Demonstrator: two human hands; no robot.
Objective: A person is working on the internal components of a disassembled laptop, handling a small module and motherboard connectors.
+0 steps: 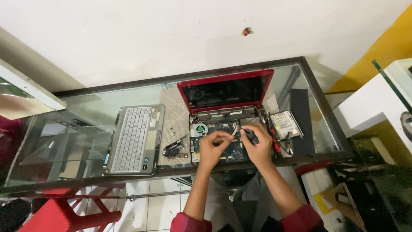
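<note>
The opened red laptop (223, 109) lies at the middle of the glass counter (86, 124), its base stripped so the board (223, 141) and fan (198, 129) show. Both hands work over the board. The right hand (257, 144) has its fingers closed round a small dark tool (250, 136), probably a screwdriver. The left hand (213, 148) pinches something tiny at its fingertips, too small to make out. The removed keyboard panel (135, 139) lies to the left, a loose bracket (174, 148) beside the base, a drive (285, 123) and a red-handled tool (274, 139) to the right.

A slip of the tool tip could likely scratch the board or tear a thin cable. Whatever small part the left hand holds could drop into the chassis or roll off the glass. The loose parts near the counter's front edge could be knocked by a forearm.
</note>
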